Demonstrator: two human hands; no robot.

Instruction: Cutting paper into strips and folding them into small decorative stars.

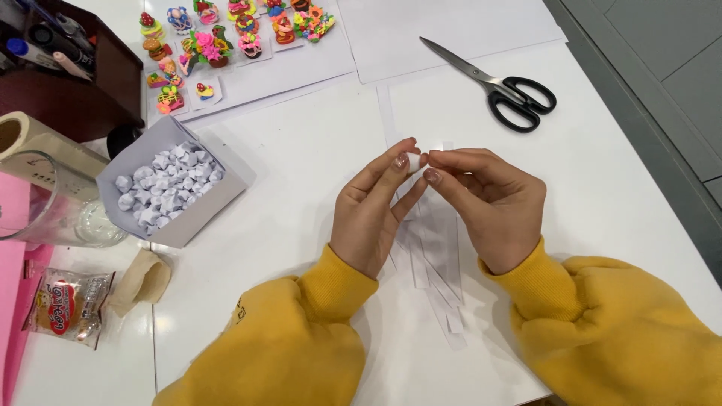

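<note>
My left hand (374, 207) and my right hand (492, 201) meet over the white table, both in yellow sleeves. Their fingertips pinch a small white folded paper piece (414, 162) between them. Under and between the hands lie several thin white paper strips (436, 274). A grey paper box (197, 211) to the left of my left hand holds several small white folded paper stars (167, 184).
Black-handled scissors (500, 86) lie at the back right. Colourful small clay figures (218, 41) sit on white sheets at the back. A clear glass (53, 203), a tape roll (22, 135), a dark pen holder (75, 83) and a snack packet (68, 304) stand at the left.
</note>
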